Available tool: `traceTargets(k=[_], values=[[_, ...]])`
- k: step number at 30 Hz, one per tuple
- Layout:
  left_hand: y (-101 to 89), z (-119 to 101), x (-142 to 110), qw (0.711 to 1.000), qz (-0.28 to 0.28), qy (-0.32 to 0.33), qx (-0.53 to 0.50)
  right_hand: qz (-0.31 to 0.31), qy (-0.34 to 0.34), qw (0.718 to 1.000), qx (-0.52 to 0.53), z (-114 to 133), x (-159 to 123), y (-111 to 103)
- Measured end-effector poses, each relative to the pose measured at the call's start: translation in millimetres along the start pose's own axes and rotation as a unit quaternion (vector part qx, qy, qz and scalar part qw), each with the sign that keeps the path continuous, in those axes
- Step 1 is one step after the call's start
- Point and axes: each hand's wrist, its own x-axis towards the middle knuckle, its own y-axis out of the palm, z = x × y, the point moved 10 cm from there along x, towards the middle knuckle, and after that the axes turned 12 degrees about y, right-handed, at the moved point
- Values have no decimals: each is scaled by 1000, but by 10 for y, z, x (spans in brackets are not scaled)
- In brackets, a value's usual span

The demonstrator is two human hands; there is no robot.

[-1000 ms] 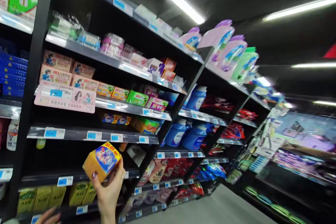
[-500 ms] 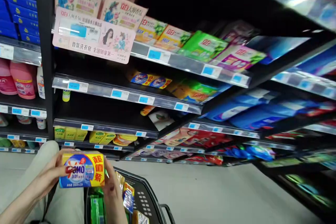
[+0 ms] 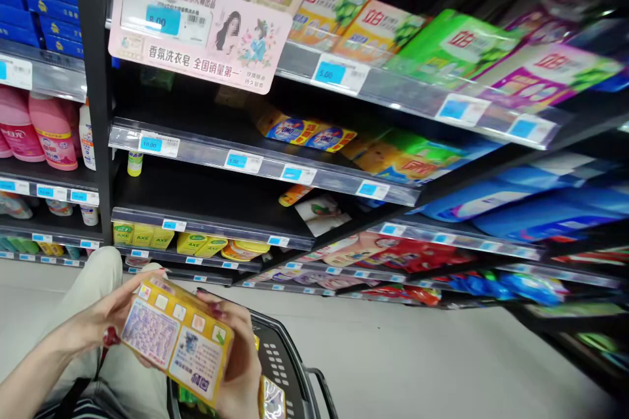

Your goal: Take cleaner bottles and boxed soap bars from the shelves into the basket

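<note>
I hold a yellow soap pack in both hands, low at the left of the head view, with its printed back label turned up toward me. My left hand grips its left end, fingers closed round the edge. My right hand wraps the right end, with fingers curled over the top edge. Just below and behind the pack sits a black shopping basket with green and yellow packs inside it.
Black store shelves carry soap packs, pink bottles at the left and blue detergent bags at the right. A pink promotional sign hangs from an upper shelf. Grey floor runs to the right. My light trouser leg shows.
I brought the pack down from the shelf, took it in both hands over the basket, then turned it from its front face to its back label. My view dropped and moved closer to the shelves.
</note>
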Motion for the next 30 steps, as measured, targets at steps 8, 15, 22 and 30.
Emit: traceTargets(k=[8,15,22,30], values=[[-67,-113,111,991,-110,70,43,97,150,982,61,-370,27,57],[-121,-240,91,972,-57,128,187,60,117,990,53,-419,72,1],[-147,-75,-91,944,32,74,321,192,256,943,90,-571,-107,97],[12,738,-261,900,225,-113,356,233,206,896,-315,-840,-613,210]])
